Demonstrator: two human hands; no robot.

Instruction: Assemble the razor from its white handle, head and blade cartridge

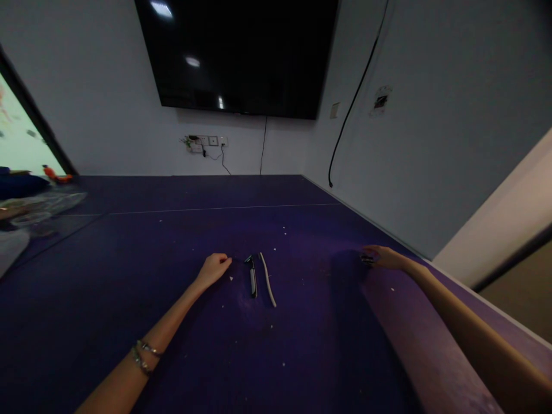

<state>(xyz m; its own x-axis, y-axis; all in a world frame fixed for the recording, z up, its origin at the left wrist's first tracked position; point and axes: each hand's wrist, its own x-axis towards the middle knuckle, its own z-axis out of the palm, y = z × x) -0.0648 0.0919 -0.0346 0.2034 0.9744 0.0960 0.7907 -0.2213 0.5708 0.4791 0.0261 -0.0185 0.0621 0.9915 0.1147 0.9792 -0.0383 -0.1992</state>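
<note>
My left hand rests on a dark purple table, fingers curled loosely, its fingertips just left of a small dark tool that lies flat. Beside the tool lies a thin pale strip, slightly curved. My right hand reaches out to the right, fingers closed around a small dark object that I cannot make out. Bracelets sit on my left wrist.
Small pale crumbs dot the tabletop. A large black screen hangs on the wall ahead, with sockets and cables below it. Clutter and clear plastic lie at the far left. The table's right edge runs along the wall.
</note>
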